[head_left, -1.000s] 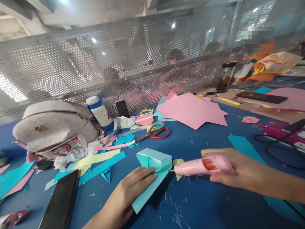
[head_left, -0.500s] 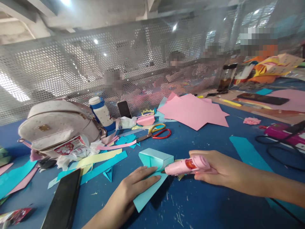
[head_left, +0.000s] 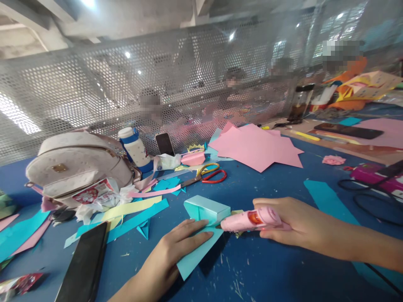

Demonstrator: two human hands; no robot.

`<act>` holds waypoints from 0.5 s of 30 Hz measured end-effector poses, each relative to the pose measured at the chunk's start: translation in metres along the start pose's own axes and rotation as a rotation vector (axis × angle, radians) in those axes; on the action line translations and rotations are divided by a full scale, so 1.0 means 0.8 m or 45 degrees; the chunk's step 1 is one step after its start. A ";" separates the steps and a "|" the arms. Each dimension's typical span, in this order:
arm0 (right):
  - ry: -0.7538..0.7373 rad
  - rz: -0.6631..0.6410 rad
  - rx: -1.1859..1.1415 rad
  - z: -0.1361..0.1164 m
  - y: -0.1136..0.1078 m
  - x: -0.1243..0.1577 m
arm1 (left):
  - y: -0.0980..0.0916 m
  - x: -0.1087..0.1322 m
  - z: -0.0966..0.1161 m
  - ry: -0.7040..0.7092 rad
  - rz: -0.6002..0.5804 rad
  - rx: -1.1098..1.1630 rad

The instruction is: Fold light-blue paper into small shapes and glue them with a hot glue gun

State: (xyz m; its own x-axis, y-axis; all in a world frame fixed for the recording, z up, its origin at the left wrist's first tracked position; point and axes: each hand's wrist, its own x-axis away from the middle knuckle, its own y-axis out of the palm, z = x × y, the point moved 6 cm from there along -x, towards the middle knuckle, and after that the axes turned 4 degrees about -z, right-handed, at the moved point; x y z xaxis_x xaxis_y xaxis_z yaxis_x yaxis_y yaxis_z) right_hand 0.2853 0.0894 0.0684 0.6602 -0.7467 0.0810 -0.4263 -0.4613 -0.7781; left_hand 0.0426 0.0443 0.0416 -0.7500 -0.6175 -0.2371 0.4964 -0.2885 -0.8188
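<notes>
A folded light-blue paper with a boxy upper part and a long flap stands in front of me. My left hand grips its flap, index and middle fingers laid across the paper, the thumb hidden. From the right, my right hand is closed around a pink glue gun. The gun's tip reaches the fold between the box part and the flap; whether it touches the paper is hard to see. A bit of yellow paper shows behind the gun.
Scissors, paper strips and a black phone lie to the left. Behind them are a backpack and a bottle. Pink sheets lie at the back, a blue strip at right, near a cabled magenta object.
My right hand and the glue gun have shifted slightly to the right. The left hand and the folded paper are almost unchanged.
</notes>
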 end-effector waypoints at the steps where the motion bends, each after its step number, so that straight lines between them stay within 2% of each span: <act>1: 0.004 0.001 0.006 0.001 0.000 0.001 | 0.000 0.000 0.000 0.002 0.004 -0.001; 15: 0.053 -0.031 0.079 0.013 -0.005 0.010 | 0.002 0.003 -0.004 -0.082 -0.014 0.034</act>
State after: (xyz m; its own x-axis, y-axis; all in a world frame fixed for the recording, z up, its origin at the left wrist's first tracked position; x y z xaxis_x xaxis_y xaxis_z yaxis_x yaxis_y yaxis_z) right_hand 0.2987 0.0904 0.0656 0.6431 -0.7555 0.1252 -0.3701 -0.4498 -0.8128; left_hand 0.0401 0.0452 0.0382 -0.7260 -0.6599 -0.1936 0.5005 -0.3139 -0.8068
